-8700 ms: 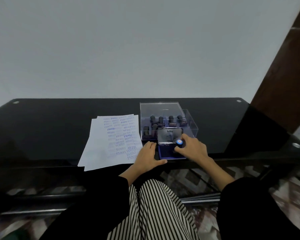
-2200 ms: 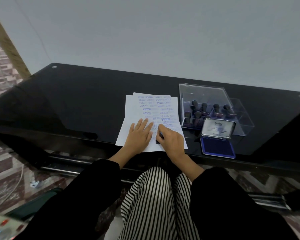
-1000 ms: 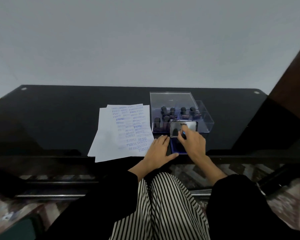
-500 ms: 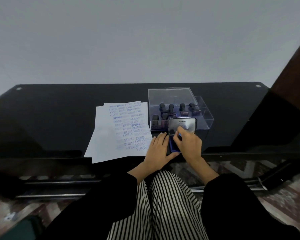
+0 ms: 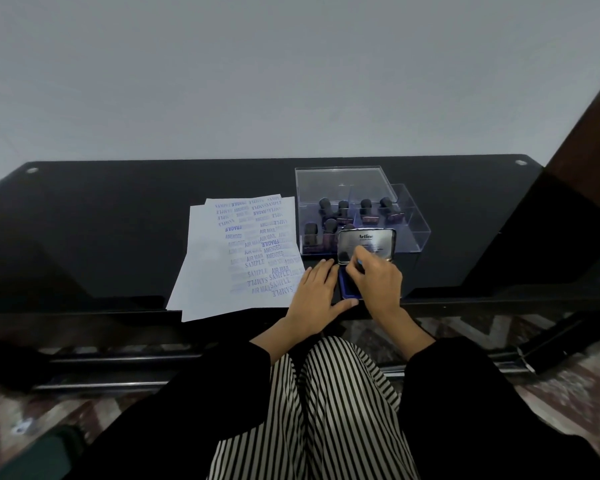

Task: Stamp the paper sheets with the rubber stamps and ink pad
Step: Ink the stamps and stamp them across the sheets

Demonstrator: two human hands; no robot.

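White paper sheets (image 5: 215, 271) covered in blue stamp marks lie on the black glass table (image 5: 118, 220). Right of them sits the open blue ink pad (image 5: 346, 285), its silver lid (image 5: 378, 242) raised. My right hand (image 5: 378, 278) grips a rubber stamp (image 5: 360, 263) and holds it down on the ink pad; only a small blue tip of the stamp shows between the fingers. My left hand (image 5: 317, 296) rests flat on the table, fingers straight, beside the pad's left edge.
A clear plastic box (image 5: 409, 216) behind the ink pad holds several dark-handled stamps (image 5: 364, 209). The table's front edge runs just under my wrists. A brown wooden panel (image 5: 589, 133) rises at the right. My striped lap is below.
My right hand with the stamp came from the paper to the ink pad and has settled lower onto it. The left hand left the paper and now lies beside the pad.
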